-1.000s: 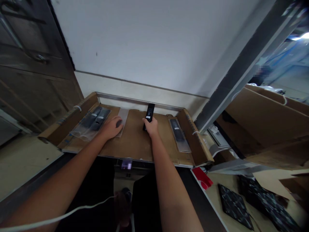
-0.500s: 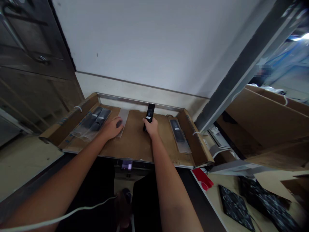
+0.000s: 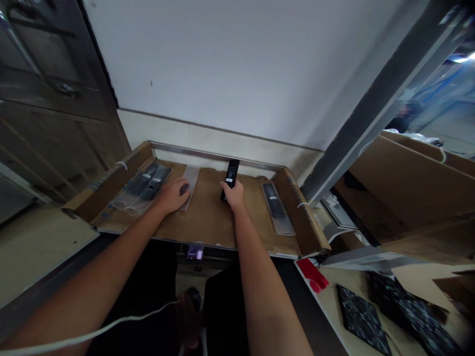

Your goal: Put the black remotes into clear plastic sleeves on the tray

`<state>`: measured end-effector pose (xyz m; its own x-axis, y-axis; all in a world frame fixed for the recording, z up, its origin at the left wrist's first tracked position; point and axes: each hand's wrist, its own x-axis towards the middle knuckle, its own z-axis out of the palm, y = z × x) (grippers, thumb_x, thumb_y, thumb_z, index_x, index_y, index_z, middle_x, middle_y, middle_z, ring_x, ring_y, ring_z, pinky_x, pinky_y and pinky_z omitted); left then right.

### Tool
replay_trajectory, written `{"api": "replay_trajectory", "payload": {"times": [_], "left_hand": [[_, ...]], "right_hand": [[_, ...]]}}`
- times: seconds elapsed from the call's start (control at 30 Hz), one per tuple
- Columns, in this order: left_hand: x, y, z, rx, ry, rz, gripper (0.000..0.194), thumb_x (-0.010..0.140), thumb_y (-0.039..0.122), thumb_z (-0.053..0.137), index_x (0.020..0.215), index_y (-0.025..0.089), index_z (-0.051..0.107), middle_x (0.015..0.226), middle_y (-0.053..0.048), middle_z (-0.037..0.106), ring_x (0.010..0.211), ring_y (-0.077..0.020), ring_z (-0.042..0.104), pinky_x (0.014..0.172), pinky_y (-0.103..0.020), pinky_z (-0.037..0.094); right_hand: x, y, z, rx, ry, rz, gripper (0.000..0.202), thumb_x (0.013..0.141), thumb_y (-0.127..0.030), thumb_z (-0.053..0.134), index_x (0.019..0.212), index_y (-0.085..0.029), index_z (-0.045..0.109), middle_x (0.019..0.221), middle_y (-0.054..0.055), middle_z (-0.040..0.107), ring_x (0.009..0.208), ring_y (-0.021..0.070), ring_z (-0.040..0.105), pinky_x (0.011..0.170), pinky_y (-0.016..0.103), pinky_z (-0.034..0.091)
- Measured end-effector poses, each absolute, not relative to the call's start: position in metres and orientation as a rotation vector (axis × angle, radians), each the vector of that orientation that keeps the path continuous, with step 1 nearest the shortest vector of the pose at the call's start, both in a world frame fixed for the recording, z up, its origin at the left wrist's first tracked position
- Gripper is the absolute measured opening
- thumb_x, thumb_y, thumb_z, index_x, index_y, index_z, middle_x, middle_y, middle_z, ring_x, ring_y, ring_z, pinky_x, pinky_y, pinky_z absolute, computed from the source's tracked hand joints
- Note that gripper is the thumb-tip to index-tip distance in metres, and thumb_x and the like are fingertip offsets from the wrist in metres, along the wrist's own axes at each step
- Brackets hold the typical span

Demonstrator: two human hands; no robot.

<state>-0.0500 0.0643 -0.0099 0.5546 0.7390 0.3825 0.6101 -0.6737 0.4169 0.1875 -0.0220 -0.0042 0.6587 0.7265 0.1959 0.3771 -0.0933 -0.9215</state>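
Note:
My right hand (image 3: 235, 194) grips a black, remote-like device (image 3: 232, 172) with a small white label, its far end pointing at the wall. My left hand (image 3: 173, 196) rests with bent, spread fingers on a clear plastic sleeve (image 3: 191, 179) lying on the cardboard; a dark patch shows beneath its fingers. Left of that hand, dark devices in clear bags (image 3: 151, 179) lie side by side. One more bagged dark device (image 3: 273, 203) lies at the right. All rest on a cardboard-lined tray (image 3: 213, 222) with raised cardboard sides.
A white wall (image 3: 222, 64) stands behind the tray, with a metal door (image 3: 40, 74) at the left. At the right are a large cardboard box (image 3: 419, 183), a red piece (image 3: 312, 275) and dark patterned panels (image 3: 361, 316). A white cable (image 3: 122, 321) crosses my left forearm.

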Motion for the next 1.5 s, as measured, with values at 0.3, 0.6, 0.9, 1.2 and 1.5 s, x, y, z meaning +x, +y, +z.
{"api": "replay_trajectory", "payload": {"times": [0.3,0.6,0.9,1.2,1.5], "left_hand": [[-0.05,0.065,-0.01,2.574,1.098,0.824,0.033,0.088,0.036,0.051,0.113,0.019,0.064,0.131,-0.008,0.062,0.121,-0.0256,0.057,0.106,-0.04,0.044],[-0.051,0.064,-0.009,2.538,1.128,0.905,0.045,0.088,0.041,0.052,0.126,0.017,0.058,0.14,-0.012,0.054,0.131,-0.0266,0.049,0.113,-0.041,0.038],[-0.047,0.051,-0.001,2.766,1.052,0.45,0.064,0.091,0.059,0.045,0.141,0.019,0.05,0.156,-0.014,0.037,0.145,-0.0331,0.032,0.119,-0.052,0.023],[-0.047,0.056,-0.007,2.668,1.051,0.606,0.075,0.093,0.06,0.043,0.152,0.015,0.033,0.159,-0.016,0.03,0.148,-0.0291,0.028,0.121,-0.047,0.023],[-0.051,0.065,-0.006,2.442,1.012,0.945,0.065,0.094,0.05,0.045,0.148,0.015,0.035,0.147,-0.015,0.047,0.137,-0.0272,0.044,0.116,-0.045,0.034]], "right_hand": [[0.186,-0.023,-0.003,-1.747,-0.911,0.358,0.03,0.071,-0.045,0.068,0.082,-0.017,0.065,0.075,0.003,0.067,0.07,0.0179,0.061,0.064,0.026,0.043],[0.179,-0.026,-0.002,-1.904,-1.041,0.137,0.034,0.075,-0.045,0.067,0.097,-0.02,0.061,0.086,0.005,0.069,0.079,0.0204,0.064,0.071,0.029,0.047],[0.167,-0.03,0.003,-2.157,-0.99,-0.095,0.039,0.082,-0.044,0.061,0.109,-0.018,0.048,0.1,0.013,0.067,0.088,0.0265,0.066,0.073,0.033,0.048],[0.16,-0.034,0.007,-2.233,-1.165,-0.196,0.032,0.085,-0.039,0.056,0.107,-0.018,0.043,0.101,0.015,0.065,0.096,0.0285,0.065,0.079,0.036,0.048],[0.156,-0.042,0.015,-2.291,-1.219,-0.06,0.036,0.087,-0.037,0.056,0.117,-0.021,0.043,0.101,0.01,0.067,0.088,0.0264,0.067,0.074,0.035,0.048]]}}
